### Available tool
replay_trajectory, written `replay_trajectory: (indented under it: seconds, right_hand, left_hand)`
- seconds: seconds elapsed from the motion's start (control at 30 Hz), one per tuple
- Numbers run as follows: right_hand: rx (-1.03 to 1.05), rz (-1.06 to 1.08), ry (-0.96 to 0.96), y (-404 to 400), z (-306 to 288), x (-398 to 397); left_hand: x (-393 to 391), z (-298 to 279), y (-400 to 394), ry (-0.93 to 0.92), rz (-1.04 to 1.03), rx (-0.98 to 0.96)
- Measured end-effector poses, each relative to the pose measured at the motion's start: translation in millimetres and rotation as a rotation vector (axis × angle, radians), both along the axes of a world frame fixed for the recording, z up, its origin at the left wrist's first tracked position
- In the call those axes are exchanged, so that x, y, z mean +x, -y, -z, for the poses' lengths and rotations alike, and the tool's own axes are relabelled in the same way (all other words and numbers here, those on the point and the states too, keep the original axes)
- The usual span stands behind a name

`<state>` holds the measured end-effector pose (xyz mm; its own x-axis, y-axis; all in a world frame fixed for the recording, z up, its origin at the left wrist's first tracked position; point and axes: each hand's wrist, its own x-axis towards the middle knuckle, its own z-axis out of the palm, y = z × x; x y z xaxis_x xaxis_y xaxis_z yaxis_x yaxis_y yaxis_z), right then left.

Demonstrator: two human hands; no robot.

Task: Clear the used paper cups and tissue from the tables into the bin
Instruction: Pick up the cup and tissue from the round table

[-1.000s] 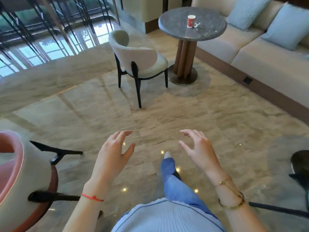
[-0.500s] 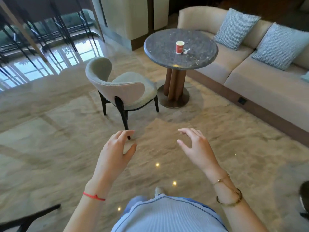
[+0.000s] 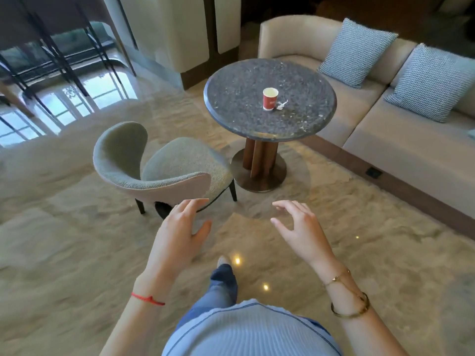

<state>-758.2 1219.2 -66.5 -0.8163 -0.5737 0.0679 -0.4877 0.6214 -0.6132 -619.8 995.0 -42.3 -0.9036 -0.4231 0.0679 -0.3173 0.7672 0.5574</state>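
The round table point(image 3: 270, 98) has a shiny speckled stone top on a wooden leg with a metal foot, the red cup point(image 3: 270, 98) at its middle looks like paper, the chair point(image 3: 164, 165) at 7 o'clock from it is nubbly cloth, and the floor point(image 3: 77, 240) is glossy stone.

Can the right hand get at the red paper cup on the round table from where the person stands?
Probably not yet. The right hand hangs open over bare floor, well short of the round table, and the red paper cup stands near the tabletop's middle. Nothing blocks the way on that side; the chair sits to the left.
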Motion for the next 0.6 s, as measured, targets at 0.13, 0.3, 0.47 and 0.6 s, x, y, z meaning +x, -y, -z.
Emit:
replay_trajectory:
  seconds: [0.13,0.3,0.47,0.6]
  right_hand:
    - [-0.021,0.035,-0.007,52,-3,-71]
    - [-0.054,0.126,-0.017,100,-4,-158]
    - [-0.032,0.194,0.0,117,1,-242]
    - [-0.015,0.223,0.007,121,11,-318]
  left_hand:
    - [-80,-6,54,-0.016,0.058,-0.016]
    - [-183,-3,108,-0.012,0.121,-0.036]
    - [-285,1,138,-0.022,0.184,-0.029]
    - [-370,14,147,-0.048,0.218,-0.021]
